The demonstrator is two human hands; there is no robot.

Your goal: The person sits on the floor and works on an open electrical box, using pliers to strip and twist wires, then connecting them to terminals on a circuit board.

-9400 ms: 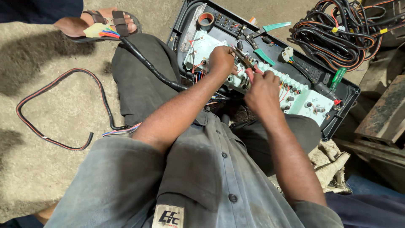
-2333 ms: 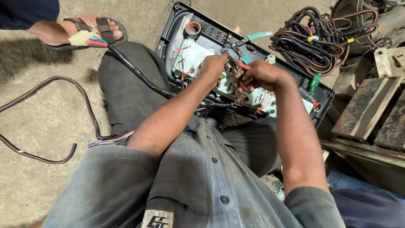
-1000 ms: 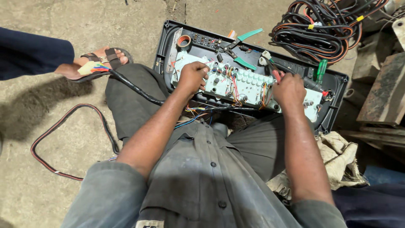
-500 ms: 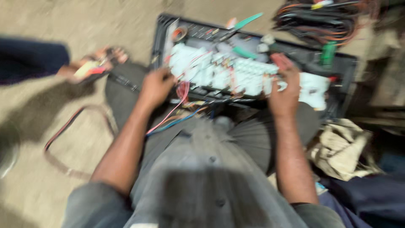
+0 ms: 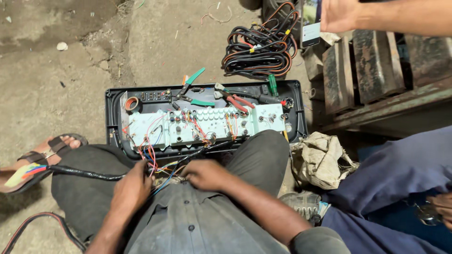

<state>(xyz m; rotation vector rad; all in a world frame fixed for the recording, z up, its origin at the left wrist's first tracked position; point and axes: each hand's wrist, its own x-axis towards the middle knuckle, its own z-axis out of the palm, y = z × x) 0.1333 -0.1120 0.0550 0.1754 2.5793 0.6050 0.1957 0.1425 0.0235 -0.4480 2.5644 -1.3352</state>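
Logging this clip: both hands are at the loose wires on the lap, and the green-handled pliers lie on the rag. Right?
Not quite. The head view shows the pliers lying in the black tray, not on the rag. Left hand and right hand are at the wires.

You get even, soft daylight, sharp focus throughout, a dim shadow top left, slight wide-angle edge stretch.

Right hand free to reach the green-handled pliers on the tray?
Probably yes. The right hand rests at the wire bundle in the lap, holding no tool. The pliers lie exposed on the tray beyond the circuit board, nothing covering them.
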